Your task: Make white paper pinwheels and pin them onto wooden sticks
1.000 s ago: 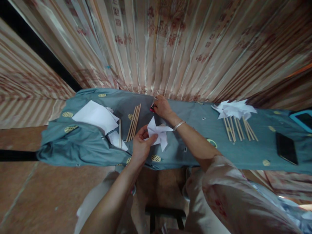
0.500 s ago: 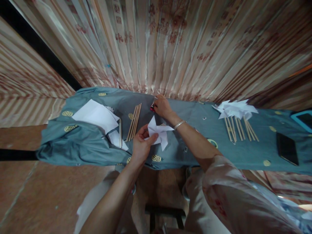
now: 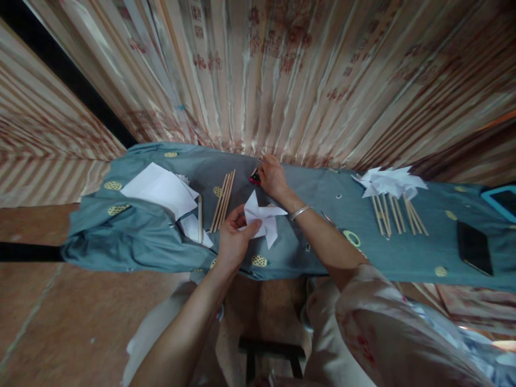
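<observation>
My left hand (image 3: 235,236) is closed on a white paper pinwheel (image 3: 263,221), the thumb pressed on its front and the other fingers behind it. The pinwheel's pointed blades spread out above the cloth. Beyond it, near the far edge of the table, my right hand (image 3: 272,176) has its fingers pinched together. A thin tip shows at those fingers, too small to name. Just left of them lies a small red and black object (image 3: 255,177), partly hidden by the hand. Several plain wooden sticks (image 3: 223,201) lie side by side to the left of both hands.
White paper sheets (image 3: 159,188) and a pencil-like stick (image 3: 200,219) lie at the left. Scissors with a pale green handle (image 3: 351,238) rest beside my right forearm. Farther right are finished pinwheels (image 3: 391,183) on sticks, a black phone (image 3: 474,247) and a blue-edged device (image 3: 502,201).
My right hand has shifted slightly to the right, showing more of the red and black object. My left hand still holds the pinwheel in the same place.
</observation>
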`<state>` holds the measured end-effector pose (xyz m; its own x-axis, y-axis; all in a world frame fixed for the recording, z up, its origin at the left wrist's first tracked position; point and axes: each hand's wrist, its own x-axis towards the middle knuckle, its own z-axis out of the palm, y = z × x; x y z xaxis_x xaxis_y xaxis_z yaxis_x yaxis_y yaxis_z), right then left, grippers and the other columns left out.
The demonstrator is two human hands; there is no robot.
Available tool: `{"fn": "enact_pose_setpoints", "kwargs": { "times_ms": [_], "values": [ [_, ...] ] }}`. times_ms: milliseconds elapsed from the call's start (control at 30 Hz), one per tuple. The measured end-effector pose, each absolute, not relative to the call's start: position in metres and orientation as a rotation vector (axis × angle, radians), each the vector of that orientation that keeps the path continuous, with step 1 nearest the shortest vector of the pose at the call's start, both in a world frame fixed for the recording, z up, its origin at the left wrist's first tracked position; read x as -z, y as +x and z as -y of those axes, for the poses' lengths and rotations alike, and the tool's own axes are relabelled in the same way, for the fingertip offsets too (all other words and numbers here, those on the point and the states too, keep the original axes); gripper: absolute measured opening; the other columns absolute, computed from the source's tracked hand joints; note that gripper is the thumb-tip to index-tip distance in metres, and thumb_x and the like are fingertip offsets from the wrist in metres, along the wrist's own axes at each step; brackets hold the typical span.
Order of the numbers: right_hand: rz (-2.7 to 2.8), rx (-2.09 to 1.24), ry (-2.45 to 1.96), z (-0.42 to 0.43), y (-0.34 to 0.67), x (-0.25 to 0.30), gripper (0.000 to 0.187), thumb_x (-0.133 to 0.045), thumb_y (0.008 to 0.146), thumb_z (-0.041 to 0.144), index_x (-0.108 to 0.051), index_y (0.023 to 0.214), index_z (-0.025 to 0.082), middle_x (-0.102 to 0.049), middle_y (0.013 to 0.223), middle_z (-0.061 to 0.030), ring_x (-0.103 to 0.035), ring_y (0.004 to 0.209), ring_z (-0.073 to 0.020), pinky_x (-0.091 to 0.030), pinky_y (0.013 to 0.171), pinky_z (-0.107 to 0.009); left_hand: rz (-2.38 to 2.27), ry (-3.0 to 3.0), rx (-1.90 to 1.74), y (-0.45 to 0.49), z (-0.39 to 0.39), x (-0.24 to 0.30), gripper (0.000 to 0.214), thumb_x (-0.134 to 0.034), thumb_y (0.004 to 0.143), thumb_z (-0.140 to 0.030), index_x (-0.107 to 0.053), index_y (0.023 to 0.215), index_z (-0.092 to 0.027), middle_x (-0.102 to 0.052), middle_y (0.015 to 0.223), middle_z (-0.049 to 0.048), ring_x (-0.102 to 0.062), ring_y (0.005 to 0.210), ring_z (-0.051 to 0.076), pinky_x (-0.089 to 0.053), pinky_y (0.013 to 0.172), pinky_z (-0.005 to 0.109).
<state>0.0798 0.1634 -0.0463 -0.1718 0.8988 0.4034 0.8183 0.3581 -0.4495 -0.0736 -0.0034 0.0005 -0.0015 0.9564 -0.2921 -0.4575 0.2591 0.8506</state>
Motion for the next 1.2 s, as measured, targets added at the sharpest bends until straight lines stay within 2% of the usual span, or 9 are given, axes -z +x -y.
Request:
{"fn": "enact_pose_setpoints", "kwargs": {
  "times_ms": [133, 433, 667, 767, 900, 1067, 1200],
  "values": [
    [1.907, -0.219, -1.416, -0.165, 0.088, 0.054, 0.015, -0.056, 0.083, 0.007, -0.06, 0.074, 0.019, -0.063, 0.124, -0.013, -0.051, 0.129, -0.0275, -0.038, 0.116, -0.05, -1.025, 0.602, -1.245, -0.073, 0.004, -0.001, 0.053, -0.087, 0.049, -0.023, -0.067, 0.098, -0.015, -0.074, 0.074, -0.001, -0.066, 0.064, 0.014, -0.053, 0.066, 0.027],
    [1.727, -0.388, -1.353, -0.166, 0.101, 0.057, 0.015, -0.06, 0.082, 0.015, -0.06, 0.069, 0.022, -0.071, 0.11, -0.0083, -0.059, 0.121, -0.0243, -0.043, 0.111, -0.048, -1.048, 0.598, -1.251, -0.071, 0.003, -0.002, 0.052, -0.087, 0.048, -0.023, -0.067, 0.096, -0.016, -0.073, 0.071, -0.0014, -0.065, 0.06, 0.014, -0.052, 0.062, 0.026],
    [1.66, -0.383, -1.374, -0.092, 0.125, 0.038, 0.014, -0.057, 0.087, 0.025, -0.065, 0.078, 0.02, -0.073, 0.109, -0.0101, -0.059, 0.125, -0.0247, -0.048, 0.105, -0.046, -1.012, 0.617, -1.338, -0.075, -0.006, -0.004, 0.045, -0.087, 0.048, -0.021, -0.068, 0.089, -0.016, -0.074, 0.076, -0.0015, -0.065, 0.063, 0.012, -0.052, 0.065, 0.024],
    [1.718, -0.265, -1.451, -0.04, 0.14, 0.04, 0.014, -0.054, 0.089, 0.025, -0.065, 0.081, 0.022, -0.069, 0.121, -0.0102, -0.058, 0.126, -0.0238, -0.047, 0.107, -0.045, -0.984, 0.655, -1.39, -0.075, -0.011, -0.003, 0.042, -0.086, 0.049, -0.021, -0.069, 0.087, -0.017, -0.074, 0.077, -0.002, -0.065, 0.064, 0.011, -0.052, 0.064, 0.022],
    [1.872, -0.078, -1.597, 0.01, 0.157, 0.051, 0.016, -0.05, 0.089, 0.02, -0.066, 0.087, 0.018, -0.062, 0.133, -0.0168, -0.049, 0.136, -0.0277, -0.04, 0.115, -0.051, -0.97, 0.706, -1.386, -0.07, -0.014, -0.001, 0.038, -0.086, 0.05, -0.021, -0.069, 0.085, -0.018, -0.074, 0.08, -0.0014, -0.066, 0.065, 0.012, -0.052, 0.064, 0.023],
    [1.987, -0.057, -1.606, 0.026, 0.164, 0.061, 0.024, -0.045, 0.091, 0.016, -0.068, 0.098, 0.016, -0.062, 0.134, -0.0191, -0.046, 0.14, -0.0281, -0.04, 0.115, -0.054, -0.992, 0.736, -1.341, -0.062, -0.012, 0.003, 0.038, -0.086, 0.051, -0.022, -0.069, 0.085, -0.017, -0.074, 0.079, -0.0008, -0.066, 0.065, 0.013, -0.054, 0.065, 0.025],
    [1.973, -0.126, -1.597, 0.026, 0.169, 0.061, 0.021, -0.047, 0.091, 0.019, -0.068, 0.093, 0.018, -0.063, 0.132, -0.0167, -0.049, 0.137, -0.028, -0.041, 0.114, -0.054, -1.032, 0.789, -1.298, -0.055, -0.014, 0.006, 0.036, -0.084, 0.055, -0.023, -0.069, 0.087, -0.018, -0.074, 0.082, 0.0001, -0.066, 0.067, 0.014, -0.055, 0.065, 0.026]
  ]
}}
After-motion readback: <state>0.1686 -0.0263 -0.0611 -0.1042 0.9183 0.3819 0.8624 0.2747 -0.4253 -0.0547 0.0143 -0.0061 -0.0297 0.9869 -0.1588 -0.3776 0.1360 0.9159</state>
